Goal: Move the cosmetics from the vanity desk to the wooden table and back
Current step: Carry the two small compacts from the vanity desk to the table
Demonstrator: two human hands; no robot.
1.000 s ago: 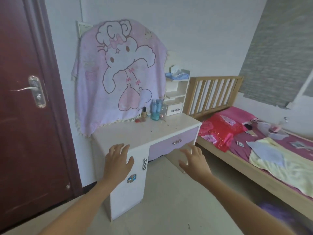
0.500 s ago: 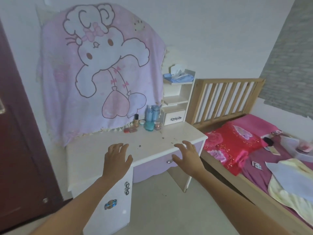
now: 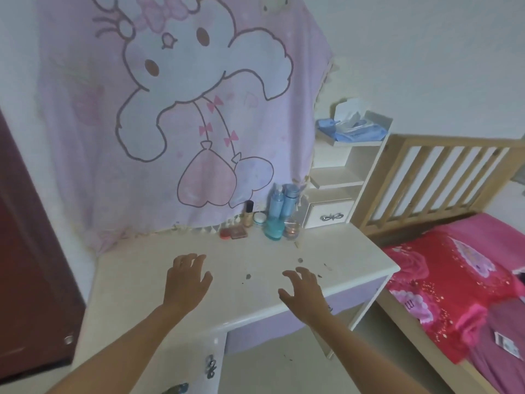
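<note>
- Left hand (image 3: pixel 186 281) and right hand (image 3: pixel 302 291) held out, palms down, over the near half of the table (image 3: pixel 136 282). Grip apart on both, fingers spread and loosely bent, nothing held.
- Cosmetics (image 3: pixel 267 220) bunched at the table's far edge, at 1 o'clock from the left hand and 11 o'clock from the right, well apart from both.
- In the bunch: two pale blue bottles (image 3: pixel 281 201) upright at the back, a teal bottle (image 3: pixel 274 229) in front, a glass jar (image 3: pixel 292 229) just beside it at 3 o'clock. Off at 9 o'clock: a foundation bottle (image 3: pixel 249 213), a small round pot (image 3: pixel 259 218), a flat palette (image 3: pixel 238 231), a red compact (image 3: pixel 225 233).
- Pink cartoon blanket (image 3: pixel 199 109) hanging behind; shelf unit (image 3: pixel 338 177) just beside the bunch at 3 o'clock.
- Step in hand, by judgement: the opening reach for a first pickup. Nothing lifted yet; wooden table not in view.
- Next move likely calls for stretching further toward 12 o'clock and closing round one upright bottle per hand. Crowded bunch, so easy to topple a neighbour or nudge the jar.
</note>
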